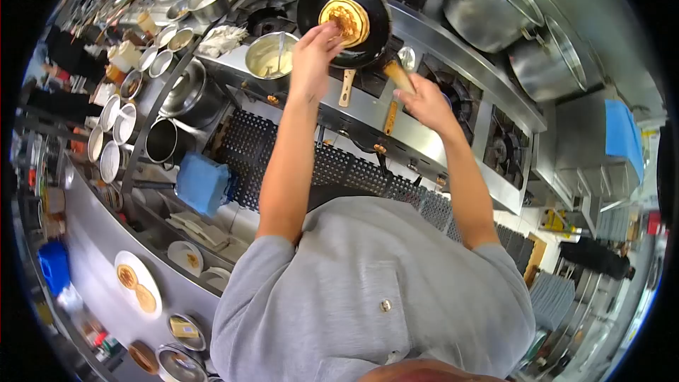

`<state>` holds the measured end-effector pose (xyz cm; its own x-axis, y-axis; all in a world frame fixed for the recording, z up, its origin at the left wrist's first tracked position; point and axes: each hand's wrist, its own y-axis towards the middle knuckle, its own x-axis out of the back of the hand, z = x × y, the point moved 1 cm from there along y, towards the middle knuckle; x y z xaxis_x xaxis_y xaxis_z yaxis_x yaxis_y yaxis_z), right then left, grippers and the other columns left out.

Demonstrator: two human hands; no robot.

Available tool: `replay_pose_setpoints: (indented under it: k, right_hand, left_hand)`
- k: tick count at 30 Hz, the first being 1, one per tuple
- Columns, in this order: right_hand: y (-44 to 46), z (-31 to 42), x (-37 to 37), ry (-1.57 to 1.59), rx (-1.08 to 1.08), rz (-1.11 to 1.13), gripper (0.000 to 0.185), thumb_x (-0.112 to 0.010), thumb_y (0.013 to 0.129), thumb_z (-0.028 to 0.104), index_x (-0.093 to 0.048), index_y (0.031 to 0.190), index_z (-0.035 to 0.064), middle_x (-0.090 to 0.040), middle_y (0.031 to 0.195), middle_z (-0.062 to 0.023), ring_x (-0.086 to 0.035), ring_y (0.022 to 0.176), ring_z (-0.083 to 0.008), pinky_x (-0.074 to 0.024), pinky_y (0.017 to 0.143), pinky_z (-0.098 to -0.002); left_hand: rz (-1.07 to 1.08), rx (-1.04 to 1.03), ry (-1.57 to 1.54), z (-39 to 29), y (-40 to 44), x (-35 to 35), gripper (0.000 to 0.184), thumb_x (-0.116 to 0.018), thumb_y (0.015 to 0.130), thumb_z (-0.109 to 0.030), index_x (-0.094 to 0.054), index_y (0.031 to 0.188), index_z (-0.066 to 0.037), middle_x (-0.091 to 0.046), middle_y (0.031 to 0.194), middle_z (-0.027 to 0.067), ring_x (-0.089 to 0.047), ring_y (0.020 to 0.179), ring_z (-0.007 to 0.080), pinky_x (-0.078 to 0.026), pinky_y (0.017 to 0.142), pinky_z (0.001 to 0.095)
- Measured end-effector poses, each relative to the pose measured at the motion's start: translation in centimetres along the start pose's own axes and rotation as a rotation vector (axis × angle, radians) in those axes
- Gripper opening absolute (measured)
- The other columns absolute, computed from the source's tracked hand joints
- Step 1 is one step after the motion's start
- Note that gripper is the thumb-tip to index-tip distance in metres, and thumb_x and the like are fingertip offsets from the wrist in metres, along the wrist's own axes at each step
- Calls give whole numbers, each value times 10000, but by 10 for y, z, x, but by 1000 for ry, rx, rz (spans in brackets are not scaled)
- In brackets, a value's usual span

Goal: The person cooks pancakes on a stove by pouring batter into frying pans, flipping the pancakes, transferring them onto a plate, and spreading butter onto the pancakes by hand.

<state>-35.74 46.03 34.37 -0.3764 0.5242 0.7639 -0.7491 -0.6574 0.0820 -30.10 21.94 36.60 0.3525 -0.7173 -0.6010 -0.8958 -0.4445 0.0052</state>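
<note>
A browned pancake [344, 20] is in a black frying pan [309, 7] above the stove. My left hand [315, 53] has its fingertips on the pancake's near left edge, closed at it; some fingertips are hidden or blurred. My right hand [427, 105] is wrapped round the pan's wooden handle [398, 76]. Left of the pan, a metal bowl of pale batter [269, 56] holds an upright utensil. Two utensils with light handles, one a wooden handle [346, 88] and the other a yellowish handle [390, 117], lie near the stove's front edge. A metal spoon [407, 56] rests beside the pan.
Gas burners [460, 95] continue to the right, with large steel pots [488, 10] behind. A crumpled white cloth [222, 41] lies left of the batter bowl. Behind on the left, a steel counter [92, 240] carries a white plate [152, 276] with two pancakes.
</note>
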Motion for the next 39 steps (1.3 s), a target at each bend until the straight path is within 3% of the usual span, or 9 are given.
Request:
replay_pose_setpoints:
  k: [5, 15, 21, 23, 25, 28, 31, 33, 39]
  right_hand:
    - [-86, -13, -40, 1218, -628, -222, 343, -461, 963, 390, -467, 862, 63, -394, 535, 34, -342, 352, -60, -300, 300, -233]
    - [-131, -196, -96, 1186, -792, -631, 266, -532, 935, 292, -449, 824, 66, -466, 592, -28, -486, 462, -148, -438, 415, -302]
    - [-151, -191, -102, 1427, -750, -207, 160, -559, 910, 183, -515, 903, 29, -555, 707, -90, -592, 590, -222, -544, 533, -390]
    - [-147, -209, -137, 1372, -833, -692, 230, -582, 900, 209, -549, 898, -18, -623, 751, -139, -637, 661, -243, -557, 534, -416]
    - [-143, -176, -116, 1530, -684, -41, 193, -606, 887, 195, -559, 874, 8, -626, 723, -116, -644, 662, -248, -560, 609, -390]
    - [-138, -196, -120, 1543, -738, -685, 227, -607, 889, 219, -550, 876, -1, -628, 737, -133, -659, 703, -276, -570, 649, -411]
    - [-149, -187, -104, 1398, -664, -128, 226, -600, 896, 226, -538, 857, 12, -615, 725, -120, -658, 696, -269, -575, 653, -410]
    - [-154, -197, -126, 1455, -735, -622, 263, -596, 901, 272, -524, 886, 20, -612, 726, -99, -663, 721, -268, -557, 672, -392]
    - [-153, -189, -104, 1487, -787, -492, 198, -605, 885, 207, -519, 927, 33, -627, 783, -131, -657, 699, -269, -558, 677, -395]
  left_hand:
    - [-57, -277, 412, -48, -89, 19, 242, -518, 933, -107, -604, 1079, 66, -638, 1040, 128, -638, 936, 207, -494, 831, 296]
    - [-110, 253, 585, 23, -156, 115, 248, -498, 960, -179, -576, 1056, 36, -630, 968, 126, -624, 842, 191, -503, 735, 289]
    - [-127, 313, 590, 33, -165, 109, 266, -505, 957, -196, -564, 1071, 37, -631, 965, 134, -625, 840, 202, -508, 744, 299]
    - [-120, 316, 606, 34, -169, 111, 261, -505, 957, -198, -562, 1066, 32, -631, 966, 139, -625, 832, 201, -508, 736, 299]
    - [-118, 336, 573, 39, -171, 117, 252, -507, 955, -195, -562, 1056, 29, -634, 951, 139, -625, 820, 199, -508, 727, 299]
    - [-135, 343, 555, 41, -174, 116, 242, -512, 951, -188, -564, 1047, 28, -639, 927, 134, -626, 803, 197, -508, 717, 297]
    - [-115, 357, 545, 47, -176, 109, 237, -511, 951, -185, -566, 1043, 27, -641, 905, 128, -626, 783, 193, -508, 711, 294]
    - [-149, 365, 544, 52, -177, 99, 216, -515, 948, -182, -579, 1014, 13, -638, 868, 111, -618, 761, 181, -503, 702, 288]
    - [-67, 398, 571, 69, -175, 93, 209, -515, 947, -173, -583, 1016, 12, -638, 865, 104, -615, 756, 163, -501, 694, 269]
